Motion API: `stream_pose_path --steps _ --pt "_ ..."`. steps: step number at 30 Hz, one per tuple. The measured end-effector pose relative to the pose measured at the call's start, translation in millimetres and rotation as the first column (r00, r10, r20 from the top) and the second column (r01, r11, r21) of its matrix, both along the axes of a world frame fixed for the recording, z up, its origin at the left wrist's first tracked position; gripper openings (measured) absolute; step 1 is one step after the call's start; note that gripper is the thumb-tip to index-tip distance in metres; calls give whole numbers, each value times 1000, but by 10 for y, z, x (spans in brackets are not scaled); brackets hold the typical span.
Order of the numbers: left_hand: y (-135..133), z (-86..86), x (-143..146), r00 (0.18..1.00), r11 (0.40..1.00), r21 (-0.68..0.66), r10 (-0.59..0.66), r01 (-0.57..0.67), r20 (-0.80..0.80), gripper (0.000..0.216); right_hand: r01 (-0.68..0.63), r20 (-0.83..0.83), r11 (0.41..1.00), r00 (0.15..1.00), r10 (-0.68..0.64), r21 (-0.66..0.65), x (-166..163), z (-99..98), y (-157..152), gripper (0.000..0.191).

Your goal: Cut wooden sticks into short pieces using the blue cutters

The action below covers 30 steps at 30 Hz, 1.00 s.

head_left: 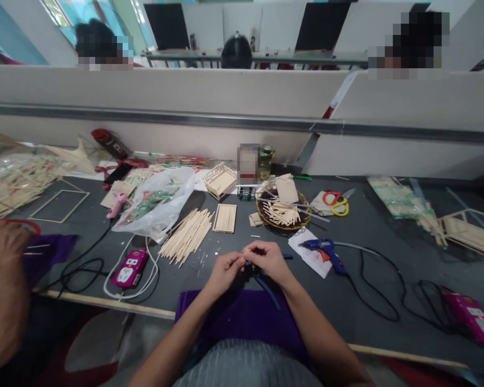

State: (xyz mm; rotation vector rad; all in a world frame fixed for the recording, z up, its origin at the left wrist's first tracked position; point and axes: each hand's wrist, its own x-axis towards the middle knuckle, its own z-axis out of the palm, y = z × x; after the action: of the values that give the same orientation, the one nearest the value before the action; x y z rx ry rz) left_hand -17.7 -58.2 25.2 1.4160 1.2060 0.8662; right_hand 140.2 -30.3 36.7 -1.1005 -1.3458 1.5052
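My left hand point(229, 270) and my right hand point(269, 261) meet over the table's front part, fingertips pinched together. Whatever small thing is between them is hidden by the fingers. Under my right hand lies a long dark blue thing point(269, 293), partly covered, its kind unclear. Purple cloth point(242, 317) spreads below my wrists. Just beyond my hands are a loose bundle of thin wooden sticks point(189, 234) and a small flat panel of sticks point(225, 218). To the right, a blue glue gun point(325, 248) rests on white paper point(312, 267).
A yellow-rimmed basket point(280, 228) holds short sticks. Scissors point(339, 207), a plastic bag point(161, 201), a stick-built box point(221, 180) and a pink power strip point(131, 269) surround the work area. Cords cross both sides. Another person's arm point(4, 290) is at left.
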Motion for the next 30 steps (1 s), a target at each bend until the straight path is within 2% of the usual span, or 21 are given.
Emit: stream_pose_path --steps 5,7,10,12,20,26,30 --pt "-17 -114 32 989 993 91 87 -77 -119 33 -26 -8 997 1000 26 -70 -36 -137 84 22" --pt "-9 -159 37 983 982 106 163 -153 -88 27 -57 0 996 998 58 -73 -59 -152 124 23" --pt "15 -199 42 957 953 90 290 -288 -8 40 -85 -9 994 996 85 -74 -103 -157 171 23" --pt "27 -203 43 945 940 96 328 -326 -1 43 -90 -35 993 996 87 -76 -133 -179 188 24" --pt "53 -270 60 929 927 159 357 -339 -100 39 -49 -118 995 992 39 -83 -154 -388 158 25" --pt "145 -282 233 933 922 199 351 -331 -74 40 30 -98 999 995 -32 -24 -38 -400 232 25" --pt "237 -245 346 924 920 252 347 -301 -162 39 112 -80 993 991 -110 26 23 -416 287 25"
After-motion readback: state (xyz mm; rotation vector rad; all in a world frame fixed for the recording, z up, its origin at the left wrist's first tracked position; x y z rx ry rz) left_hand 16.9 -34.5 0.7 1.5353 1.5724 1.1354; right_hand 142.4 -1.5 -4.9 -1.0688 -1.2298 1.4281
